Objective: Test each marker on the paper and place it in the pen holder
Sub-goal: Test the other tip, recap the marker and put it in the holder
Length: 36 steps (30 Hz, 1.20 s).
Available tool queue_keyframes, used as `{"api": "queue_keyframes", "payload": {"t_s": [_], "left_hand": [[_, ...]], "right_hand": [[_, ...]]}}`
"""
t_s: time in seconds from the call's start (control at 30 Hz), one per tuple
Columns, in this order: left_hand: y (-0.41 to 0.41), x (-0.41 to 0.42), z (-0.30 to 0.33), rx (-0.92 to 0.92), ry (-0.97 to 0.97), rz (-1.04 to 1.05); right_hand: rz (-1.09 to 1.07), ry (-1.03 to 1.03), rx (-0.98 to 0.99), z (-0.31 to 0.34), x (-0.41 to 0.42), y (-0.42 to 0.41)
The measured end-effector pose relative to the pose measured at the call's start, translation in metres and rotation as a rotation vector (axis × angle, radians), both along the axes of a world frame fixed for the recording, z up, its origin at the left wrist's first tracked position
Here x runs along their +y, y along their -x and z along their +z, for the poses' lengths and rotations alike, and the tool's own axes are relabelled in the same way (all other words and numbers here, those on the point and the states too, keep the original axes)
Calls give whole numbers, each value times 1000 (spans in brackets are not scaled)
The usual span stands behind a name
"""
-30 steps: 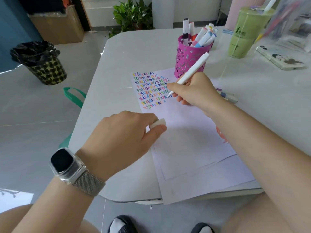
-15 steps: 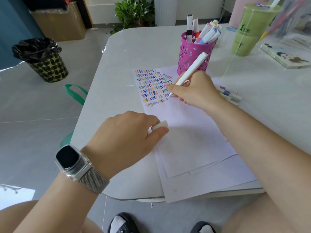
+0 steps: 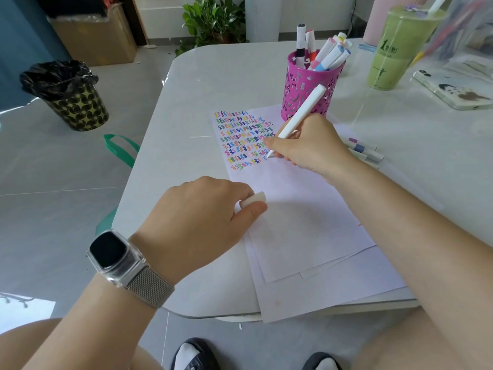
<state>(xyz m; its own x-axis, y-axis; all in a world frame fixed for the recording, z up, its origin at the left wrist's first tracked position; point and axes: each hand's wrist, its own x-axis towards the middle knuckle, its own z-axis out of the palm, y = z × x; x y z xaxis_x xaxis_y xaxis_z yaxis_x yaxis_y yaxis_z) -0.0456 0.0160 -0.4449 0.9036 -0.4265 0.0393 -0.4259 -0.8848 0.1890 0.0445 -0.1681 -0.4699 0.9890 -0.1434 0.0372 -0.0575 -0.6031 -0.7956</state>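
We see a white marker point(image 3: 298, 120) slanted, its tip down on the paper point(image 3: 293, 222) at the right edge of a block of coloured squiggles point(image 3: 244, 138). The right hand point(image 3: 310, 145) grasps it, grip clenched around the lower barrel. The upper end of the marker leans toward 1 o'clock, across the front of the pink pen holder point(image 3: 310, 89).

The pen holder stands at 12 o'clock from the paper's far corner, touching or just beside it, with several markers point(image 3: 326, 53) upright inside.

At 7 o'clock from the marker tip, the left hand point(image 3: 202, 220) pinches a white cap point(image 3: 253, 200) between thumb and fingers, resting at the paper's left edge. A watch point(image 3: 112, 253) sits on that wrist.

More markers point(image 3: 364, 152) lie on the bench point(image 3: 186, 108) at 3 o'clock of the right hand. A green drink cup point(image 3: 394, 52) and a phone point(image 3: 453, 92) sit at 2 o'clock. On the floor at 9 o'clock stands a waste bin point(image 3: 69, 94).
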Motion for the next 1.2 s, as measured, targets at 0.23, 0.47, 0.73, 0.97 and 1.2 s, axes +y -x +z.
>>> {"api": "queue_keyframes", "payload": {"t_s": [0.23,0.47,0.73,0.97,1.2], "left_hand": [[0,0,0,2,-6,3],[0,-1,0,6,-4,2],[0,0,0,-83,64,51],[-4,-1,2,-108,339,147],[-6,-4,3,18,537,180]], "right_hand": [[5,0,14,1,0,1],[24,6,25,3,-1,2],[-147,-398,-203,26,-6,7],[-15,-730,-1,49,5,31],[169,-709,28,56,24,46]]}}
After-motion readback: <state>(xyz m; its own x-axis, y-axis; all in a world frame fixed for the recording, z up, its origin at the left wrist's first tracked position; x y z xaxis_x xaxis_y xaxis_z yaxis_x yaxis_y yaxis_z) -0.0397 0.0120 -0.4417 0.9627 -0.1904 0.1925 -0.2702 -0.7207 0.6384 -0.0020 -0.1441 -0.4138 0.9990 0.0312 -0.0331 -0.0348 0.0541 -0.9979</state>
